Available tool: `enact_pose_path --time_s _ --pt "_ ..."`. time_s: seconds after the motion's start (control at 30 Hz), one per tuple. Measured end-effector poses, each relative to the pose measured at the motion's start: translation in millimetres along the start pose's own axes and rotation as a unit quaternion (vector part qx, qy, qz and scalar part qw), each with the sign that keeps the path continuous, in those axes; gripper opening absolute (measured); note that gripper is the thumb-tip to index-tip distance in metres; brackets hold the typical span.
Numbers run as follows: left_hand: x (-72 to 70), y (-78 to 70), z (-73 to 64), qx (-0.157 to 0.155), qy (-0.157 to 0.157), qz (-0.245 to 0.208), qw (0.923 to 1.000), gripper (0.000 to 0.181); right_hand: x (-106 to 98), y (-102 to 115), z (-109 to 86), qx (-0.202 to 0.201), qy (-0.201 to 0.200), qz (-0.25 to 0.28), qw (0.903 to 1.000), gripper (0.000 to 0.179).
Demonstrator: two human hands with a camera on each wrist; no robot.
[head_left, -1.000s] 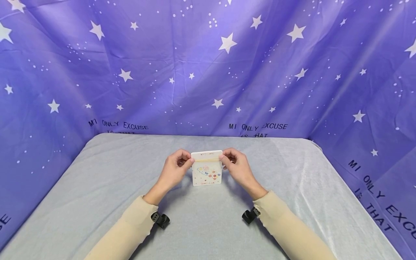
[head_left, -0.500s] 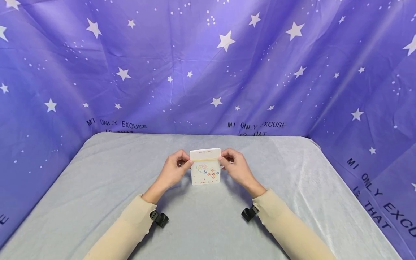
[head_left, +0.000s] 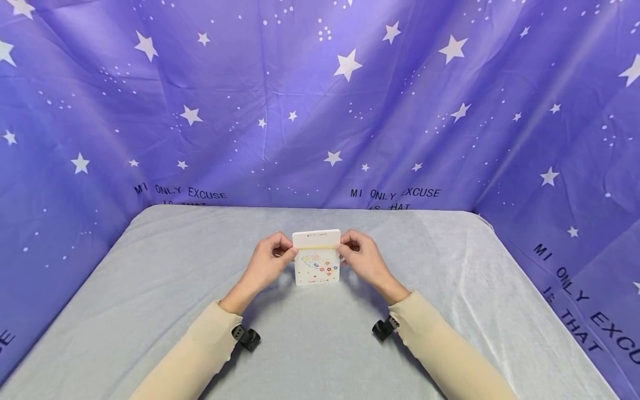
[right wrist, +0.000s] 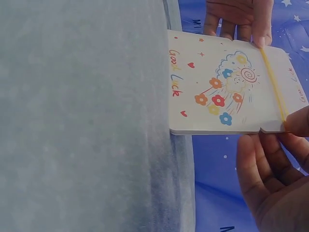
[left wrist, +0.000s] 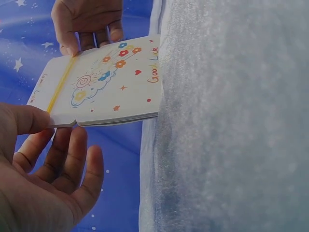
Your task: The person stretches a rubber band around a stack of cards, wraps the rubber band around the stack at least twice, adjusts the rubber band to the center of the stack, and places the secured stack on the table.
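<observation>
A white printed card stack (head_left: 318,268) stands nearly upright on the table, its lower edge on the cloth. Small coloured flowers, a cloud and "Good Luck" decorate its front, and its layered edge shows in the left wrist view. Across its upper part runs a yellow rubber band (head_left: 318,248), a little above the notches in the sides. My left hand (head_left: 269,259) pinches the band at the left edge, thumb in front. At the right edge my right hand (head_left: 365,258) pinches it the same way. The back of the stack is hidden.
A grey-blue cloth (head_left: 320,344) covers the table. Purple curtains (head_left: 300,72) with white stars and lettering hang behind it and at both sides. A small black camera sits on each wrist, such as the left camera (head_left: 247,338).
Both hands keep their hold with almost no movement. The band lies slightly farther below the stack's top edge than one second ago. The head view has shifted a little.
</observation>
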State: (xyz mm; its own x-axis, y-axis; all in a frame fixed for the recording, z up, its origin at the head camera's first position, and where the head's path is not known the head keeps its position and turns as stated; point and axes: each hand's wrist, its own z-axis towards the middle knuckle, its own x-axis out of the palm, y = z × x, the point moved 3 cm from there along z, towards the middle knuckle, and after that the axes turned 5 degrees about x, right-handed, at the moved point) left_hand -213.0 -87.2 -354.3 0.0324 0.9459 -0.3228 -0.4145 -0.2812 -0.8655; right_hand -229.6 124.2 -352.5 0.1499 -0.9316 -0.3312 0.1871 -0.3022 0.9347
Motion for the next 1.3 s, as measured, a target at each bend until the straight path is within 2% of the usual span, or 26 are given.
enact_pose_path --time_s 0.2,0.47,0.67,0.87,0.93,1.13,1.3 --pt "-0.2 0.5 0.0 0.010 -0.003 0.007 0.9999 0.005 0.6 -1.3 -0.1 -0.015 -0.014 -0.005 0.9998 0.010" --pt "-0.2 2.5 0.7 0.056 -0.016 0.017 0.9982 0.004 1.4 1.5 -0.5 -0.026 -0.021 0.003 0.9994 0.011" --pt "0.3 4.1 1.1 0.047 -0.020 0.015 0.9986 0.007 1.1 2.6 -1.5 -0.032 -0.004 -0.015 0.9994 0.010" --pt "4.2 36.7 6.8 0.024 -0.024 0.005 0.9994 0.007 -1.2 2.5 0.4 -0.033 0.030 -0.033 0.9985 0.010" --pt "4.7 44.2 7.7 0.019 -0.023 0.004 0.9996 0.007 -1.5 -5.3 4.3 -0.033 0.032 -0.032 0.9984 0.010" --pt "3.5 45.1 8.6 0.020 -0.011 -0.007 0.9997 0.008 -0.7 -30.9 15.5 -0.023 0.033 -0.031 0.9987 0.009" --pt "3.2 45.9 7.5 0.008 0.012 0.023 0.9996 0.008 -0.6 -35.8 17.6 -0.008 0.044 -0.039 0.9982 0.006"
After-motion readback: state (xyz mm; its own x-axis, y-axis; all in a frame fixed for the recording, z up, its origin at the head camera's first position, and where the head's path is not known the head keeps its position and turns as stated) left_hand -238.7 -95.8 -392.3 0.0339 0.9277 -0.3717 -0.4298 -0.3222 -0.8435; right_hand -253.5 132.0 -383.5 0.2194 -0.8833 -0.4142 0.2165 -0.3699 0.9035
